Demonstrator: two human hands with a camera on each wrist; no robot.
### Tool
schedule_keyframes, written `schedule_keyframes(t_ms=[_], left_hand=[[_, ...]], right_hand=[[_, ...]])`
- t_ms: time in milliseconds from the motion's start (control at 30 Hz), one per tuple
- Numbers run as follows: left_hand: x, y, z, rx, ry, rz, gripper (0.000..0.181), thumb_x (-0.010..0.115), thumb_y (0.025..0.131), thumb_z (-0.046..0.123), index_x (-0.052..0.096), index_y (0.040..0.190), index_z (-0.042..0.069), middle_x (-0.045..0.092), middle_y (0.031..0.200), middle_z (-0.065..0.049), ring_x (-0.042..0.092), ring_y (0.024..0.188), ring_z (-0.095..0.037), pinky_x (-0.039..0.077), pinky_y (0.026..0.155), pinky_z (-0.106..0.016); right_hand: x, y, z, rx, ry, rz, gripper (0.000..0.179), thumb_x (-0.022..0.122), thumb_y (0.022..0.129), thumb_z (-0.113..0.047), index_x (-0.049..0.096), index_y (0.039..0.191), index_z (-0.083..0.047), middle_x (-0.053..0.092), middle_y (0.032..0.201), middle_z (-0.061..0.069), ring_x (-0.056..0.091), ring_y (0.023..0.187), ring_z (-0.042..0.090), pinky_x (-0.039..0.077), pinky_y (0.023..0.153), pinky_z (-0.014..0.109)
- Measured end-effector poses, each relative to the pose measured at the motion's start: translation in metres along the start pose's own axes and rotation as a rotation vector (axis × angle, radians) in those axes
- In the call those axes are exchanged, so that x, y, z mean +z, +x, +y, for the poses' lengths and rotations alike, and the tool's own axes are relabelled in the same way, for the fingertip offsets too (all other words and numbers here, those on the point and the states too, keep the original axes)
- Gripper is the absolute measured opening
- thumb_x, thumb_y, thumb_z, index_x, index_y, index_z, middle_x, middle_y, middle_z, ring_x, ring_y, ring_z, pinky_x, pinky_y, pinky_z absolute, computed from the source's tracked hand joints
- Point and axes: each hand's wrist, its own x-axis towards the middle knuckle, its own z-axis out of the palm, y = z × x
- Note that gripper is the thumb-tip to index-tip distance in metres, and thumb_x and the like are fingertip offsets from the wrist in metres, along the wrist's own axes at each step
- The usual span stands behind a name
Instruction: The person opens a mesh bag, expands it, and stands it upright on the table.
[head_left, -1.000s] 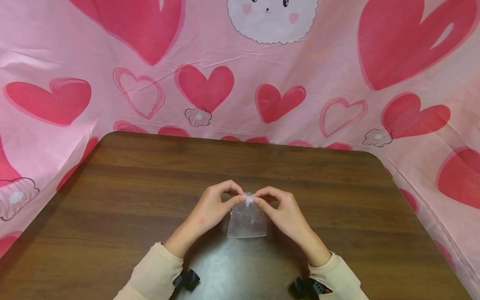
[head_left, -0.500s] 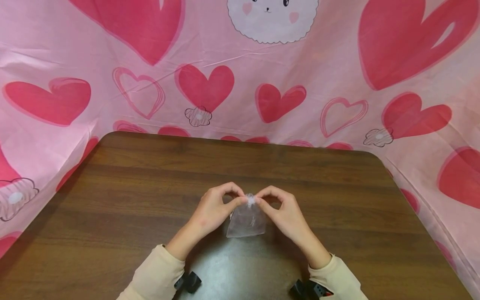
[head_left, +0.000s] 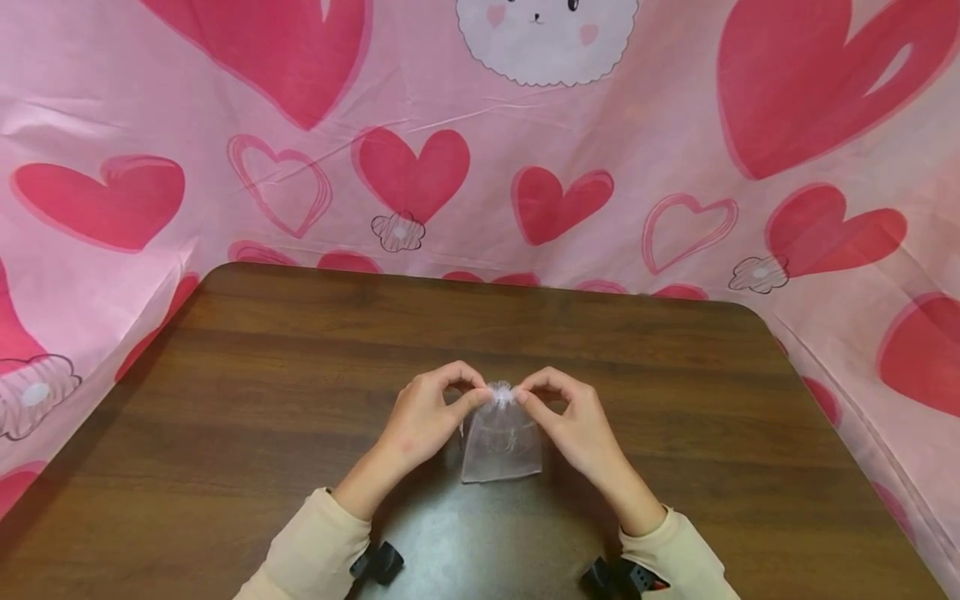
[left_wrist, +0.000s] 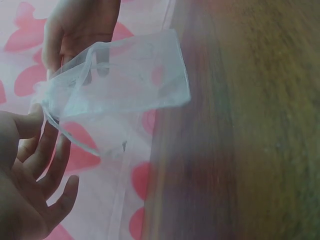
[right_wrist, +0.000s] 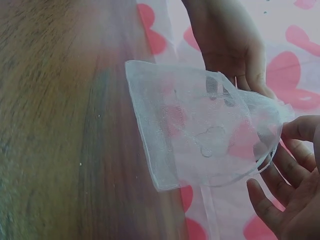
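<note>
A sheer white drawstring pouch [head_left: 501,450] hangs over the middle of the desk [head_left: 300,375], its gathered neck [head_left: 502,395] pinched by the left hand [head_left: 424,417] and right hand [head_left: 576,418] from either side. They seem to be adjusting the gathers, opening or tightening unclear; next calls for even, opposed tension.
</note>
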Motion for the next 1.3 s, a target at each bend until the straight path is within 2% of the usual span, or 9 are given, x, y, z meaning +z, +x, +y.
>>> schedule_keyframes(t_ms=[567,833,1100,1300], left_hand=[[-0.0016,0.003,-0.0043,0.024,0.055,0.016,0.008,0.076,0.089,0.025,0.068,0.086,0.025,0.068,0.086,0.015,0.065,0.088,-0.013,0.049,0.079,-0.04],[-0.0038,0.0034,-0.0044,-0.015,0.053,0.015,0.008,0.076,0.089,0.028,0.068,0.087,0.025,0.068,0.086,0.013,0.064,0.086,-0.017,0.05,0.081,-0.043],[-0.0058,0.0036,-0.0067,-0.008,0.048,0.039,0.009,0.077,0.088,0.027,0.069,0.087,0.024,0.068,0.087,0.012,0.064,0.089,-0.016,0.05,0.086,-0.043],[-0.0085,0.0043,-0.0064,-0.018,0.059,0.039,0.008,0.076,0.088,0.029,0.069,0.087,0.026,0.069,0.088,0.014,0.063,0.086,-0.014,0.049,0.081,-0.04]], right_hand=[[-0.0044,0.0015,0.002,-0.004,-0.02,0.025,0.006,0.074,0.09,-0.014,0.072,0.091,-0.008,0.069,0.085,-0.004,0.063,0.082,0.015,0.051,0.077,0.028],[-0.0056,0.0028,0.0041,0.004,-0.005,0.036,0.006,0.074,0.09,-0.013,0.072,0.09,-0.007,0.07,0.085,-0.003,0.063,0.08,0.014,0.05,0.075,0.026],[-0.0069,0.0036,0.0049,-0.001,-0.003,0.053,0.007,0.074,0.09,-0.013,0.072,0.09,-0.006,0.07,0.085,-0.003,0.063,0.081,0.013,0.049,0.075,0.025],[-0.0089,0.0041,0.0051,-0.001,0.012,0.058,0.01,0.073,0.091,-0.013,0.071,0.091,-0.004,0.07,0.087,-0.002,0.063,0.082,0.013,0.049,0.075,0.026]])
